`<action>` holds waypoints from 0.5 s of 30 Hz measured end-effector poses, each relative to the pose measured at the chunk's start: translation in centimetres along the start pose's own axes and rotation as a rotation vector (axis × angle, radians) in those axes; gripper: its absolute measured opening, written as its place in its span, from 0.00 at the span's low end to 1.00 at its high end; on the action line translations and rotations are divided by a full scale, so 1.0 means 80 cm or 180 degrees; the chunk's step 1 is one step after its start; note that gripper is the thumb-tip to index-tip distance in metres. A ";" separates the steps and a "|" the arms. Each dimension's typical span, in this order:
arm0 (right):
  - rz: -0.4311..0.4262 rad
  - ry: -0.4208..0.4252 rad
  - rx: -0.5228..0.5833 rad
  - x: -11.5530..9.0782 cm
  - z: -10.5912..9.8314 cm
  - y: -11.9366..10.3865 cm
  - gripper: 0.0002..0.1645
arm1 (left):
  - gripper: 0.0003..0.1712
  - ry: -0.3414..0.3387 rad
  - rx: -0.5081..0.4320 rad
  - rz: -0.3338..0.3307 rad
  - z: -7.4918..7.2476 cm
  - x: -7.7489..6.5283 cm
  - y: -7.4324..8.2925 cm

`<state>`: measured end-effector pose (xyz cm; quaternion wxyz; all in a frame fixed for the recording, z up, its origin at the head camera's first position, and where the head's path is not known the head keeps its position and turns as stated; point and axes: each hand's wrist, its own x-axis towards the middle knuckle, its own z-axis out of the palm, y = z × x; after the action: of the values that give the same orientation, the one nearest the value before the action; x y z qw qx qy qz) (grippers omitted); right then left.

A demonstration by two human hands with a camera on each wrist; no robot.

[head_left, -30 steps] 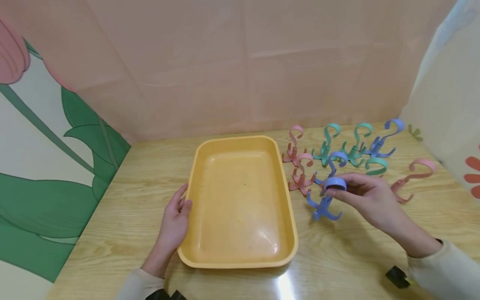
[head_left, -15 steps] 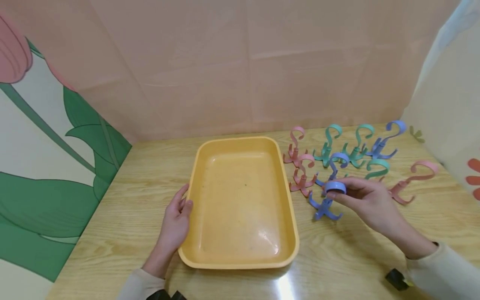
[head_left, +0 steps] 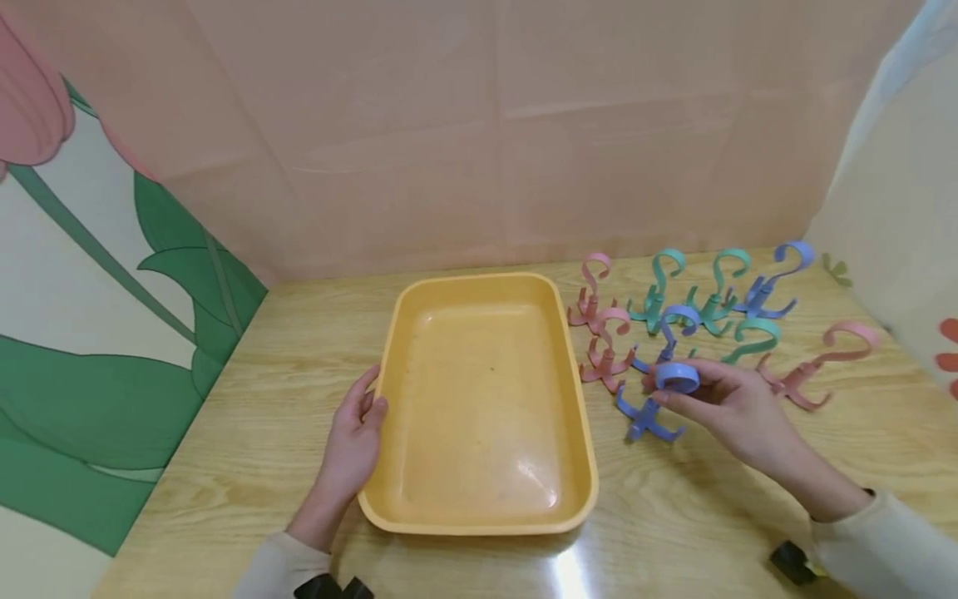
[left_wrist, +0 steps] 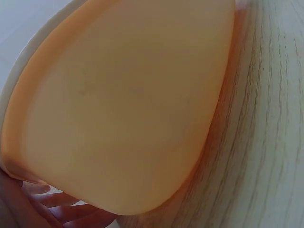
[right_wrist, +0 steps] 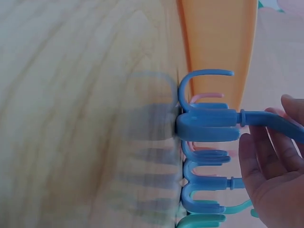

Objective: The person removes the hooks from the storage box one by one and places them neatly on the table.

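At the left rim of a yellow plastic tray (head_left: 479, 416), my left hand (head_left: 355, 441) grips the wall, thumb by the rim. The left wrist view shows its fingers (left_wrist: 78, 211) against the outside of the tray's wall. My right hand (head_left: 737, 408) pinches the curved neck of a blue four-prong hanging hook (head_left: 647, 420). That hook's prongs rest on the table, its shaft roughly upright, as the right wrist view shows. Right behind it stands another blue hook (head_left: 679, 316), partly hidden by the hand.
Around the right hand stand pink hooks (head_left: 608, 362), green hooks (head_left: 654, 304) and a blue hook (head_left: 762, 291) at the back. A pink hook (head_left: 801, 383) leans at the right. A pink-covered wall (head_left: 479, 150) bounds the wooden table (head_left: 284, 349) behind.
The curved top of the held blue hook has turned and dipped slightly, while its prongs stay in place. My left hand and the tray have not moved; the head view has shifted slightly.
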<state>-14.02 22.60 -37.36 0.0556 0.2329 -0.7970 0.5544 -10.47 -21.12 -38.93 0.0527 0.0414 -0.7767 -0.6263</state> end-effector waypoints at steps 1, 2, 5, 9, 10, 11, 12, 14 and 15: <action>-0.0014 -0.0013 0.0029 -0.001 0.000 0.002 0.16 | 0.29 -0.0003 -0.0001 -0.0004 0.000 0.001 0.000; -0.0036 -0.0021 0.0038 -0.002 0.000 0.003 0.16 | 0.29 -0.0007 -0.0005 -0.0007 0.000 0.001 0.000; -0.0067 -0.0024 0.0001 -0.004 -0.001 0.005 0.16 | 0.29 -0.0020 -0.0007 -0.0016 0.000 0.002 -0.001; -0.0002 0.0010 -0.0132 -0.005 -0.003 0.004 0.18 | 0.29 -0.0056 -0.0037 -0.0027 0.002 0.005 -0.002; 0.0026 0.0033 -0.0187 -0.006 -0.004 0.003 0.20 | 0.29 -0.0065 -0.0046 -0.0029 0.003 0.006 -0.002; 0.0040 0.0056 -0.0238 -0.007 -0.006 0.002 0.21 | 0.29 -0.0074 -0.0047 -0.0036 0.004 0.007 -0.002; 0.0041 0.0093 -0.0313 -0.008 -0.007 0.001 0.23 | 0.29 -0.0081 -0.0050 -0.0048 0.004 0.007 -0.001; 0.0042 0.0188 -0.0468 -0.011 -0.011 -0.004 0.27 | 0.29 -0.0089 -0.0034 -0.0072 0.005 0.007 -0.001; 0.0011 0.0236 -0.0529 -0.012 -0.013 -0.008 0.29 | 0.29 -0.0094 -0.0020 -0.0080 0.005 0.006 -0.001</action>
<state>-13.10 23.70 -36.75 0.1034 0.2055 -0.8381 0.4947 -11.04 -20.81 -39.07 0.0335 0.0417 -0.7748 -0.6299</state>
